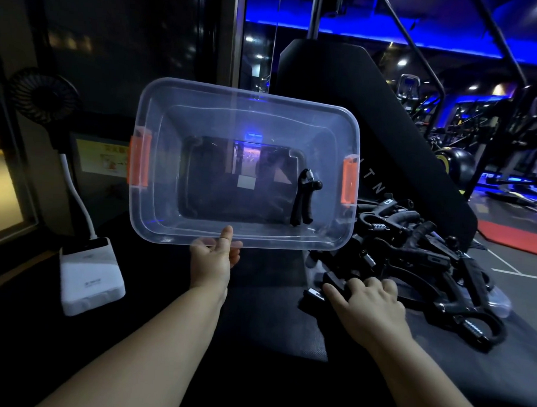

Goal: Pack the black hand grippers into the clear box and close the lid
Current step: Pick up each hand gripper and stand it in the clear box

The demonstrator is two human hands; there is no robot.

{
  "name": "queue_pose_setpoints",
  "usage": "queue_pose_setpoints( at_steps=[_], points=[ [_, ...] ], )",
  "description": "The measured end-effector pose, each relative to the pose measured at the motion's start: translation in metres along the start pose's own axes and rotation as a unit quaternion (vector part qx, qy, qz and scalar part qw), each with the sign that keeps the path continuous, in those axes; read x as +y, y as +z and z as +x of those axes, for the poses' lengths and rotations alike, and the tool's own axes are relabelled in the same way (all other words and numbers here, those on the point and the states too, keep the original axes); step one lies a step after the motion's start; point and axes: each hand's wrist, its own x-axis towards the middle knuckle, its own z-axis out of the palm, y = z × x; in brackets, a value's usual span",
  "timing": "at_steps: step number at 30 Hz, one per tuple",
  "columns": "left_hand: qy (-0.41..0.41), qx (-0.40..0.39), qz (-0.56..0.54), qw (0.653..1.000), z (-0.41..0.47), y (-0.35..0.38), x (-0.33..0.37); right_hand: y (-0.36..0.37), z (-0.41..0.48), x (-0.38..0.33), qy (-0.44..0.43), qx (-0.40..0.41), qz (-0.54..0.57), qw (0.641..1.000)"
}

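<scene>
Clear box (158,175) with orange clips (140,161) is tipped up above the counter (257,324), so its open top faces us. The left hand (213,259) has its grip on the near rim, with the thumb pressed on the rim. One black hand gripper (305,198) lies inside, by the right wall. The right hand (370,301) is down on the pile of hand grippers (427,248) at the counter's right side. Its grip is curled over the nearest gripper (334,281). A white fan base (91,276) sits by the left edge.

"ITN" on black panel (400,147)
</scene>
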Motion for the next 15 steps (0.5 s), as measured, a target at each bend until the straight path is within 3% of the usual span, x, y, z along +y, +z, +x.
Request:
queue_pose_setpoints(
  at_steps=[15],
  points=[
    [0.000,-0.006,-0.011,1.000,0.001,0.000,0.000,-0.015,0.002,0.016,0.031,-0.057,0.010,0.998]
  ],
)
